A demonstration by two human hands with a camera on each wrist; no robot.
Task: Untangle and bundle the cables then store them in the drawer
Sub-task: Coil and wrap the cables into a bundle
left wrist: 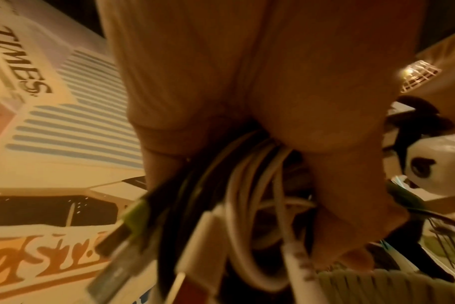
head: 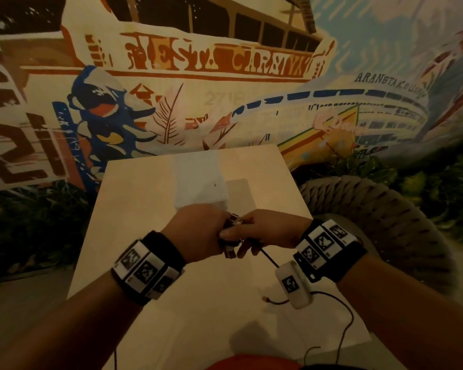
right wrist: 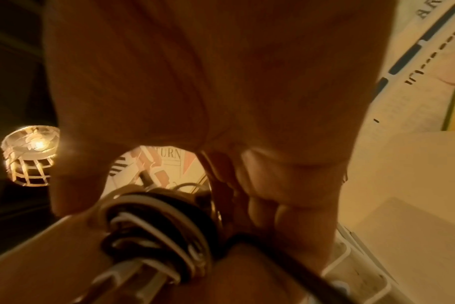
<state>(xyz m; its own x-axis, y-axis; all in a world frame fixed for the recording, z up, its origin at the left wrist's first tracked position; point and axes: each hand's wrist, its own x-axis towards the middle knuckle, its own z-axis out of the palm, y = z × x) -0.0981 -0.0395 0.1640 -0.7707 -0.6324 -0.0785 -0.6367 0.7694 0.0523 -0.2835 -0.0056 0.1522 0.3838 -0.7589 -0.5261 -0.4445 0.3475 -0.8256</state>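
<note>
Above the pale wooden table [head: 150, 236] my left hand [head: 198, 231] grips a bundle of black and white cables [head: 231, 236]. In the left wrist view the cable loops [left wrist: 252, 205] and several plugs stick out below my curled fingers. My right hand [head: 267, 231] meets the left and pinches a thin black cable [head: 269, 259] that runs down toward my right wrist. In the right wrist view the coiled bundle [right wrist: 156, 232] sits right under that hand, with the black cable [right wrist: 286, 265] leading off it. No drawer shows in any view.
A white box [head: 198, 182] stands on the table beyond my hands. A thin dark wire [head: 345, 324] with a small end trails over the table's near right corner. A woven rope seat [head: 385, 222] stands to the right. A painted mural wall [head: 198, 89] rises behind.
</note>
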